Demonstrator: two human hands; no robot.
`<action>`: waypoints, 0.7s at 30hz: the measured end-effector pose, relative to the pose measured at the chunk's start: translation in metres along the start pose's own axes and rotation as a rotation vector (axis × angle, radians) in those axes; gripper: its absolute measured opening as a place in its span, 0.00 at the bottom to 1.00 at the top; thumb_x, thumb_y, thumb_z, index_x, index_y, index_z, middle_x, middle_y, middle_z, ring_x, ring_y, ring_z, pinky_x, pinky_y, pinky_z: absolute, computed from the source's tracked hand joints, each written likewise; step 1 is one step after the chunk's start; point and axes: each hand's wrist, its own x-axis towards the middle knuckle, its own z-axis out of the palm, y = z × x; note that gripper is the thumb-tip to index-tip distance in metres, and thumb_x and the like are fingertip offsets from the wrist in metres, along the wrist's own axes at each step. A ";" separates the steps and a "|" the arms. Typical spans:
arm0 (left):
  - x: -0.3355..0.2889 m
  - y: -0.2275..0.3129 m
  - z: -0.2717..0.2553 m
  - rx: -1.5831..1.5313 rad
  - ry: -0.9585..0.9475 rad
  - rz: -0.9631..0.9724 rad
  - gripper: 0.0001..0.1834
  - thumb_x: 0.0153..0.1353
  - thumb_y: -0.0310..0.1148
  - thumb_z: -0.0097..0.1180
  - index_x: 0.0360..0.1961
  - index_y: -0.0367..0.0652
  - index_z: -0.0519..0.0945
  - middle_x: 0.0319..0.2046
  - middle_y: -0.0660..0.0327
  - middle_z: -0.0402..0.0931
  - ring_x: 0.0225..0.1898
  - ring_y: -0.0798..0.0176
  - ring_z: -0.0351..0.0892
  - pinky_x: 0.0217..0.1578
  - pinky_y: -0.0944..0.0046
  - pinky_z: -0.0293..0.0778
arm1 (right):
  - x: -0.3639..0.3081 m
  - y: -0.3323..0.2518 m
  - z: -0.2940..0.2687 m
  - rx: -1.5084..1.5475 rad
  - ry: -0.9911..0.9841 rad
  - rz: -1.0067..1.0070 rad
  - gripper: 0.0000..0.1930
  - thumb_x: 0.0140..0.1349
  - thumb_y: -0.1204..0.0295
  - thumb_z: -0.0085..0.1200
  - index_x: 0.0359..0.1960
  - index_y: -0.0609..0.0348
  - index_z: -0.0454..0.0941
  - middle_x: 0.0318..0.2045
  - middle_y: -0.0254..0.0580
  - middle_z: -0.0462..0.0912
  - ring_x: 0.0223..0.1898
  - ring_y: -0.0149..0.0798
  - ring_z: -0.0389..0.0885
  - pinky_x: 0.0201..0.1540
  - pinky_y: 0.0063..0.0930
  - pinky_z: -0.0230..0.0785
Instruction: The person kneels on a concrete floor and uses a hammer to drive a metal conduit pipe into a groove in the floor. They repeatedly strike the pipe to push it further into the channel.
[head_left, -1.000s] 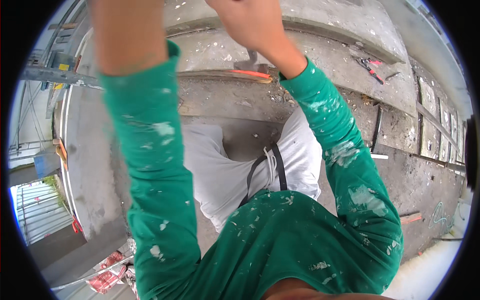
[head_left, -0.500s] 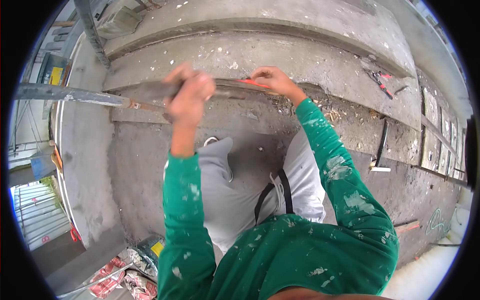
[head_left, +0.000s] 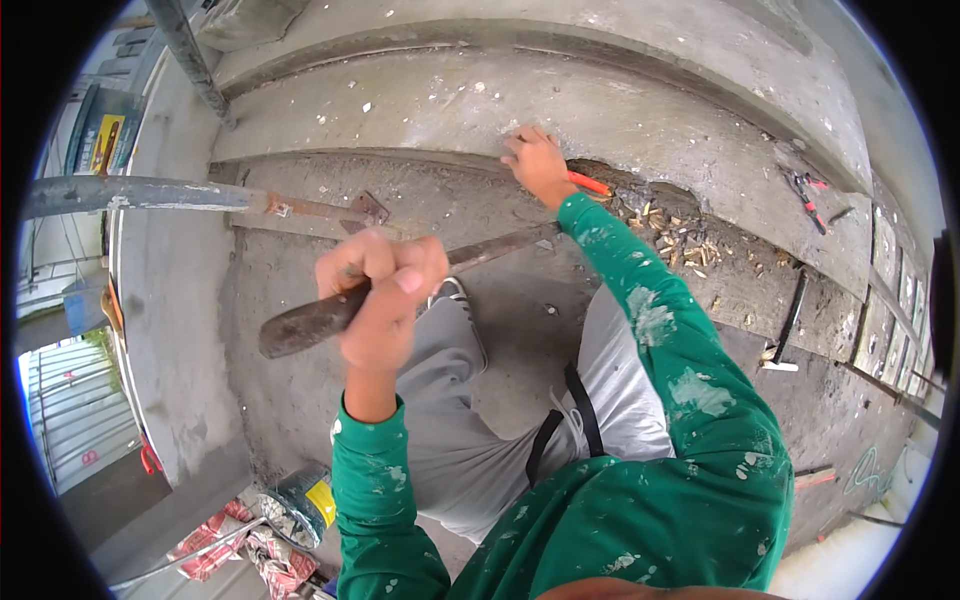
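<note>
My left hand [head_left: 380, 290] is closed round the worn wooden handle [head_left: 310, 325] of a tool. Its long shaft slants up to the right, and the far end stops at or behind my right sleeve, so I cannot tell its head. Farther off, my right hand [head_left: 537, 165] reaches to the broken front edge of a concrete step [head_left: 420, 105], its fingers bent but apart on the surface. Next to that wrist lies a red-orange stick-like piece [head_left: 590, 183], partly covered by the hand; its kind does not show.
Wood chips [head_left: 690, 240] litter the ground below the step. A grey metal pole [head_left: 150, 194] juts in from the left. Red-and-black pliers-like tools [head_left: 808, 203] lie on the step at right. A bucket [head_left: 300, 508] stands at lower left, near crumpled sacks [head_left: 270, 560].
My left hand has come down and nearer with the wooden-handled tool, which now shows clearly. The red-orange piece, formerly left of my right hand's fingers, now shows right of its wrist.
</note>
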 end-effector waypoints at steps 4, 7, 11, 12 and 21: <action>-0.004 -0.003 0.005 0.009 -0.030 0.007 0.18 0.56 0.22 0.53 0.21 0.48 0.56 0.13 0.67 0.53 0.16 0.68 0.48 0.24 0.59 0.55 | -0.002 0.005 -0.003 -0.017 0.070 -0.058 0.20 0.55 0.66 0.69 0.50 0.54 0.83 0.49 0.37 0.77 0.56 0.43 0.74 0.55 0.48 0.68; -0.001 -0.001 0.005 0.023 -0.040 -0.011 0.18 0.56 0.22 0.53 0.21 0.48 0.56 0.13 0.67 0.54 0.17 0.68 0.49 0.24 0.59 0.54 | -0.001 -0.006 -0.005 -0.083 -0.008 0.004 0.23 0.54 0.67 0.69 0.53 0.56 0.81 0.49 0.38 0.76 0.57 0.43 0.73 0.55 0.47 0.69; 0.001 0.001 0.008 0.033 -0.040 -0.017 0.18 0.56 0.22 0.53 0.22 0.48 0.55 0.14 0.66 0.54 0.18 0.68 0.48 0.24 0.59 0.55 | 0.001 0.002 -0.005 -0.105 0.002 -0.098 0.21 0.54 0.66 0.69 0.50 0.56 0.81 0.46 0.40 0.76 0.56 0.45 0.74 0.54 0.46 0.69; 0.002 0.002 0.008 0.036 -0.049 -0.020 0.18 0.56 0.22 0.53 0.22 0.47 0.55 0.14 0.66 0.54 0.18 0.68 0.48 0.24 0.59 0.55 | 0.005 0.007 -0.007 -0.108 -0.018 -0.130 0.21 0.53 0.66 0.69 0.49 0.56 0.81 0.46 0.41 0.76 0.55 0.46 0.74 0.54 0.46 0.69; 0.006 0.000 0.017 0.082 -0.083 -0.022 0.19 0.54 0.21 0.54 0.21 0.46 0.54 0.14 0.64 0.55 0.19 0.67 0.50 0.22 0.60 0.54 | 0.013 0.011 -0.007 -0.104 -0.077 -0.139 0.22 0.51 0.67 0.70 0.48 0.58 0.82 0.46 0.45 0.76 0.54 0.50 0.76 0.57 0.44 0.72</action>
